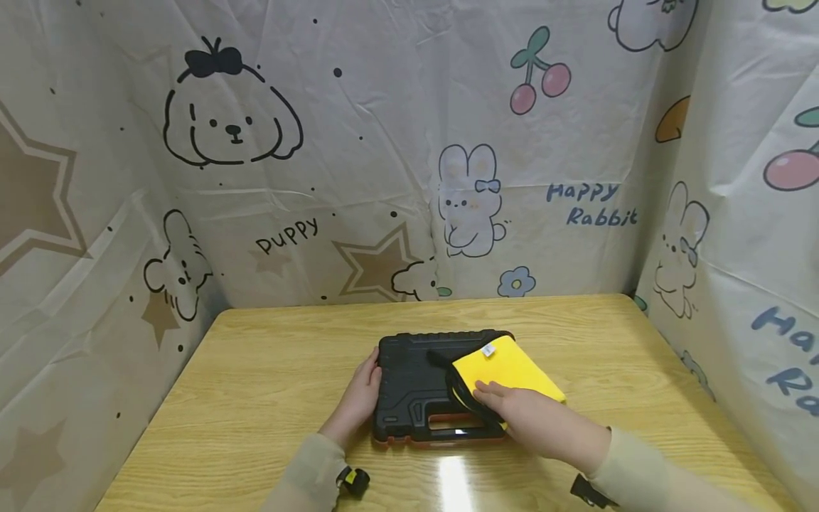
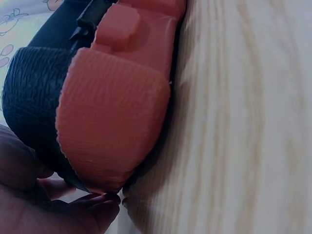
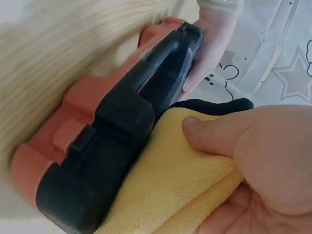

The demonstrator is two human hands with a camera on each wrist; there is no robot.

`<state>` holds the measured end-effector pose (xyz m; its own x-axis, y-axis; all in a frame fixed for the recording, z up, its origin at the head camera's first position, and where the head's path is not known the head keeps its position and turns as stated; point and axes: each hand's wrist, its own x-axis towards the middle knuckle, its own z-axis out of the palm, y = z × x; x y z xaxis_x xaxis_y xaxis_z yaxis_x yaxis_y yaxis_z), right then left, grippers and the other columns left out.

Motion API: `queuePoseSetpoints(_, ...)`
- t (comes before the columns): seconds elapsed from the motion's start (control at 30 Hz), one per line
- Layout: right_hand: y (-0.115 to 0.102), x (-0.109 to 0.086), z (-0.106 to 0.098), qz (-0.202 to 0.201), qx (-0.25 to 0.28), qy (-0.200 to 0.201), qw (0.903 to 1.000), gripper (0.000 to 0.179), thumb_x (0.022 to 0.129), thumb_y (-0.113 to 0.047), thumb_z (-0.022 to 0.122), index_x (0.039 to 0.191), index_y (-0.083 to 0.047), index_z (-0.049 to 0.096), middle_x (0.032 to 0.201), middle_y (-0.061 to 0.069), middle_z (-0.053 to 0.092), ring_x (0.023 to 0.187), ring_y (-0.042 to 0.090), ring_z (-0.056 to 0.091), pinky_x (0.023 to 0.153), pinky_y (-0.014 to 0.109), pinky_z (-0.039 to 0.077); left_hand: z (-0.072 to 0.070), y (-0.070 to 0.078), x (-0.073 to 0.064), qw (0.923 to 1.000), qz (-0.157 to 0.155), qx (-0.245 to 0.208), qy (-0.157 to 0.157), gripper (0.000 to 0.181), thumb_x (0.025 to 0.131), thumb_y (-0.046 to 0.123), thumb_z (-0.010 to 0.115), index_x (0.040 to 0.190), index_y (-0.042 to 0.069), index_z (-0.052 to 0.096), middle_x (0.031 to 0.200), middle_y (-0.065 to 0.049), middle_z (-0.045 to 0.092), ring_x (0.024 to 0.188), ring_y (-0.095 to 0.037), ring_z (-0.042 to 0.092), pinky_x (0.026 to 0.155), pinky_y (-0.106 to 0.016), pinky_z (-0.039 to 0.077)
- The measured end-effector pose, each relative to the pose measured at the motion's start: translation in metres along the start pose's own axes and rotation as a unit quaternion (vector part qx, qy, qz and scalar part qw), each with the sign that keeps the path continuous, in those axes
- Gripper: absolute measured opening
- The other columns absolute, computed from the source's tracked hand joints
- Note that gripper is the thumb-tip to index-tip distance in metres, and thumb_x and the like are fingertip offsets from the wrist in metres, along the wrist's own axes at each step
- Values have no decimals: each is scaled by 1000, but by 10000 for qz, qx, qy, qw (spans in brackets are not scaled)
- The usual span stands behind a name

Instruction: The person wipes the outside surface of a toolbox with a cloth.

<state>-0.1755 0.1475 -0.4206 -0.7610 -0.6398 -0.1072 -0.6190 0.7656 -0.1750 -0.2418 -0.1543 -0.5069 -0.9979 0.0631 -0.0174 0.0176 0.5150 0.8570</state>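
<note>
A black plastic carrying case (image 1: 409, 380) with an orange-red underside lies flat on the table, its handle towards me. My left hand (image 1: 360, 392) holds the case by its left side; in the left wrist view its fingertips (image 2: 105, 209) touch the lower edge of the orange-red part (image 2: 114, 114). On the right part of the lid is a folded yellow cloth (image 1: 502, 366) with black edging and a small white tag. My right hand (image 1: 544, 423) grips this cloth, its thumb (image 3: 209, 134) on top and the other fingers beneath, partly hidden.
The wooden table (image 1: 275, 384) stretches out on both sides of the case. Behind it and at the sides hang pale curtains (image 1: 384, 107) printed with cartoon animals, stars and cherries. Small black devices (image 1: 354, 481) are strapped to both wrists.
</note>
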Motion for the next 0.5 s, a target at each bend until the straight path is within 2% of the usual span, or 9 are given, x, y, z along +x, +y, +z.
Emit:
queuePoseSetpoints(0.07,-1,-3,1,-36,5,15,10000,61,84,12,73,142,-3,60,150,13,58,132,32,61,79,32,61,0,-1,0,10000,36,1,4,51,112,11,37,161,-2,28,162,-33,29,152,-49,27,123,-62,25)
queuePoseSetpoints(0.3,-4,-17,6,-218,-116,67,9997,63,85,14,71,143,-4,59,150,13,58,130,31,62,83,31,61,-2,-1,0,9995,305,-23,25,51,111,8,36,159,-7,28,159,-37,30,150,-52,28,122,-63,26)
queuePoseSetpoints(0.5,-6,-27,12,-360,-120,91,9992,69,80,15,74,144,-5,58,151,13,57,132,31,61,84,31,61,-1,0,-1,9997,255,-11,3,51,112,9,36,159,-6,28,160,-36,30,150,-52,27,122,-63,26)
